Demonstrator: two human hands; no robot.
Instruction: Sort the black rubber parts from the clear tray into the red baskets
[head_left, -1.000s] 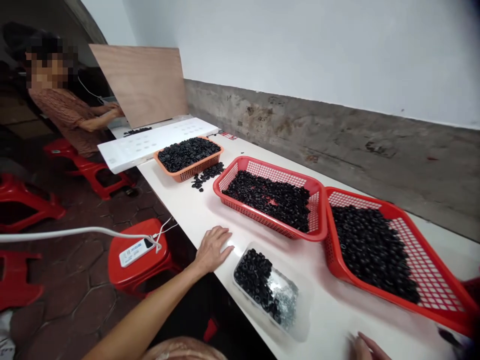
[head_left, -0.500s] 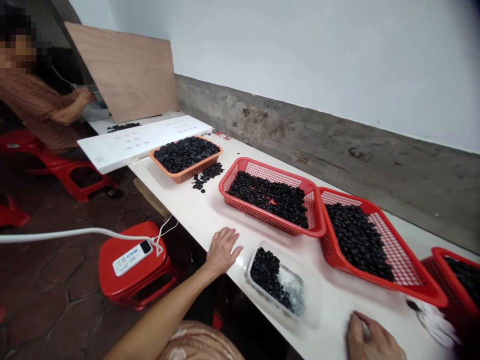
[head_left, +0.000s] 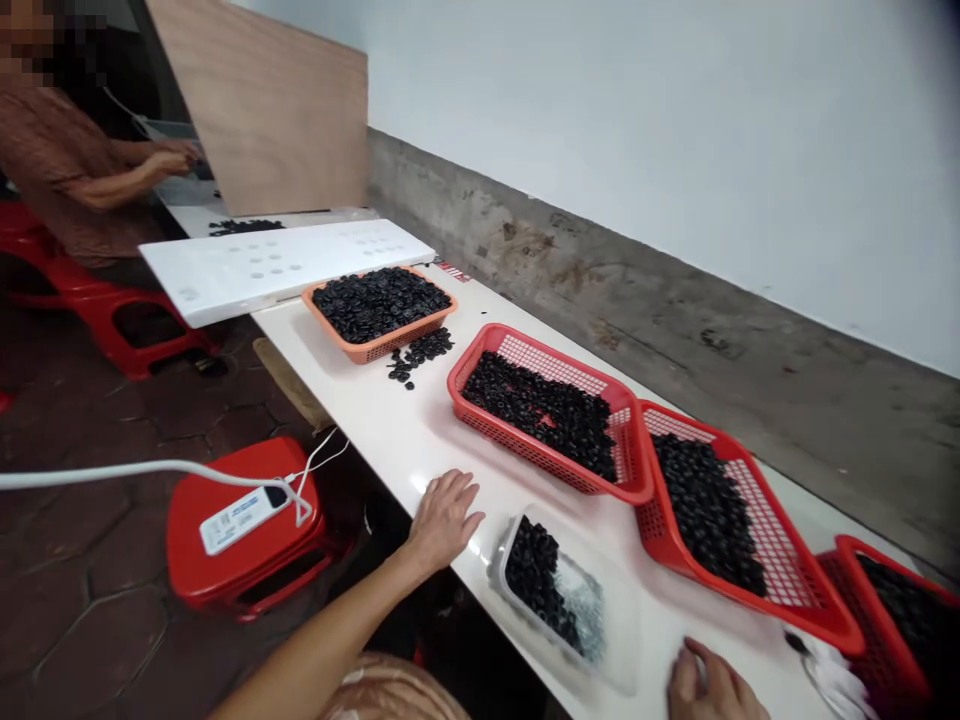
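My left hand (head_left: 448, 518) lies flat on the near edge of the white table, fingers stretched out and nothing in them. To its right sits a clear plastic tub (head_left: 626, 625), holding small black ring-like parts (head_left: 536, 580) on one side and small shiny silvery pieces (head_left: 583, 610) on the other. My right hand (head_left: 712, 685) rests on the table right of the tub, at the bottom edge of the view. Its fingers are curled in; whether something small is between them is hidden.
Along the wall stand a red basket (head_left: 517, 462), a second red basket (head_left: 814, 590), a third (head_left: 874, 640) and an orange basket (head_left: 397, 343), all with black parts. Loose black parts (head_left: 424, 350) lie nearby. A white board (head_left: 322, 250), co-worker (head_left: 82, 170) and red stool (head_left: 240, 570) are left.
The view has shifted slightly, so the baskets and stool sit a little differently in the frame. Both hands stay in about the same places on the table.
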